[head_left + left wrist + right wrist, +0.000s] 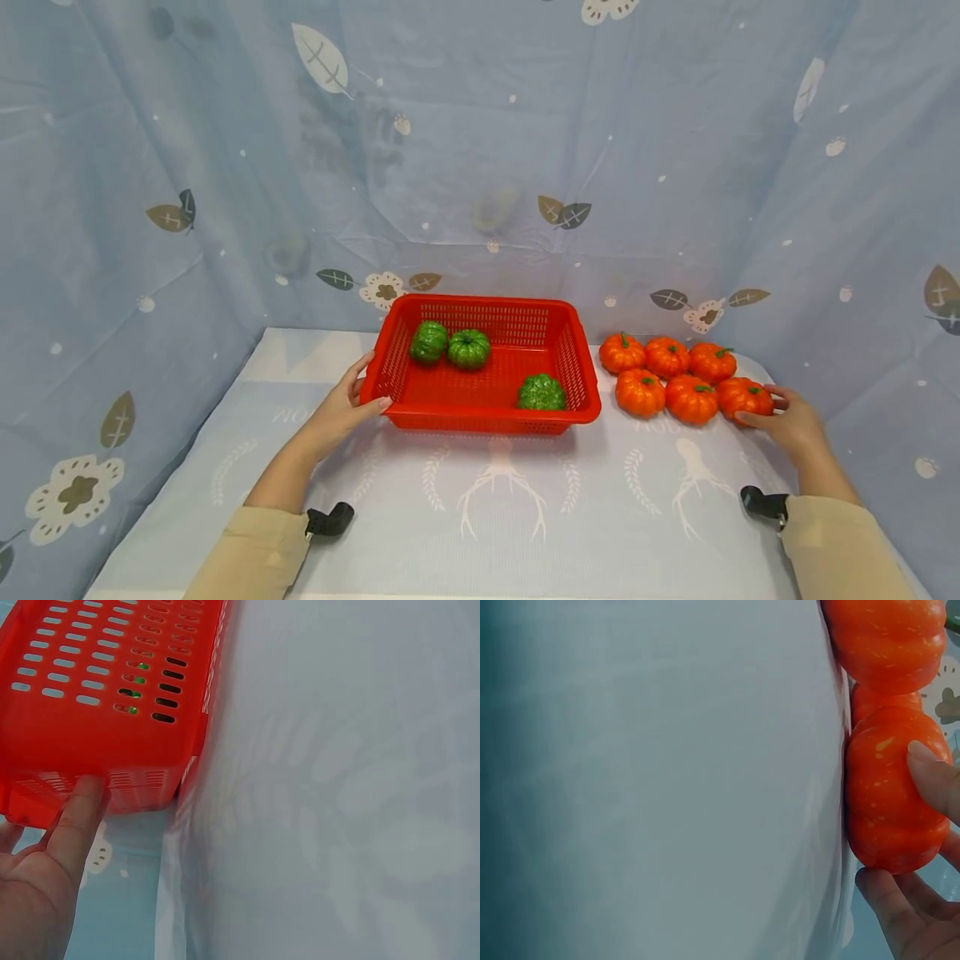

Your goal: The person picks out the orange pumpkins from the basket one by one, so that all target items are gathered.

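A red plastic basket (pixel 480 419) holds two small green pumpkins (pixel 468 349) near its back left and another green pumpkin (pixel 542 392) at the front right. At its left end, my left hand (pixel 341 417) touches the basket, thumb by the front corner and fingers along the side. The left wrist view has the thumb under the perforated basket's (pixel 90 742) rim. Several small orange pumpkins (pixel 691 400) stand in two rows right of the basket. My right hand (pixel 795 423) holds the front-right orange pumpkin (pixel 742 399) between thumb and fingers, still beside its neighbours.
A pale patterned cloth covers the table (pixel 420 517). Blue printed curtains (pixel 480 150) hang close behind the basket and along both sides. A black wrist device (pixel 330 520) shows at the left sleeve, and a matching device (pixel 763 503) at the right.
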The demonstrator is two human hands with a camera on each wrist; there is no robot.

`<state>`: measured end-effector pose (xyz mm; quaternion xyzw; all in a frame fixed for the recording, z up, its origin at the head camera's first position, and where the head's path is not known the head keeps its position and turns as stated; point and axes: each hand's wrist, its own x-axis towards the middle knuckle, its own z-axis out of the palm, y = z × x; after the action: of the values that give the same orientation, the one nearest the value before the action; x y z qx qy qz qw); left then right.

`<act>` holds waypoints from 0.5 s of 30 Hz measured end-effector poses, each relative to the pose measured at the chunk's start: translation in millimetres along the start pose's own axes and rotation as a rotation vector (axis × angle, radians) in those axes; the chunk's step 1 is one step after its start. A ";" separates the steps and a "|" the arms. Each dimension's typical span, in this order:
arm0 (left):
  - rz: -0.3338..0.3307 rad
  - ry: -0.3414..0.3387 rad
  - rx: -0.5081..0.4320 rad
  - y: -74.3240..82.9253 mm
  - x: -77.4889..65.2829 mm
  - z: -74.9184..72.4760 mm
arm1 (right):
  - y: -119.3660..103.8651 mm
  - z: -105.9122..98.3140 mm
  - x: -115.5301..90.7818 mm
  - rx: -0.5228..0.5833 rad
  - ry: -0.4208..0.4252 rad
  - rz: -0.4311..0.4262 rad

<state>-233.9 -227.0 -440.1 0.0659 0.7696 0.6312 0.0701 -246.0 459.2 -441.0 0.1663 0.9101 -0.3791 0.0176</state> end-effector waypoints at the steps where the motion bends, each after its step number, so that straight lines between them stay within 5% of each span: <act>1: -0.001 -0.001 -0.001 0.0 -0.4 -0.1 | 0.4 0.3 0.7 0.001 -0.004 -0.003; 15: 0.000 0.006 0.011 0.3 -0.9 -0.5 | -4.2 -0.3 4.2 -0.023 -0.011 0.006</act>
<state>-233.1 -227.6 -439.7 0.0644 0.7733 0.6272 0.0672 -251.3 457.8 -438.7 0.1668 0.9138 -0.3694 0.0259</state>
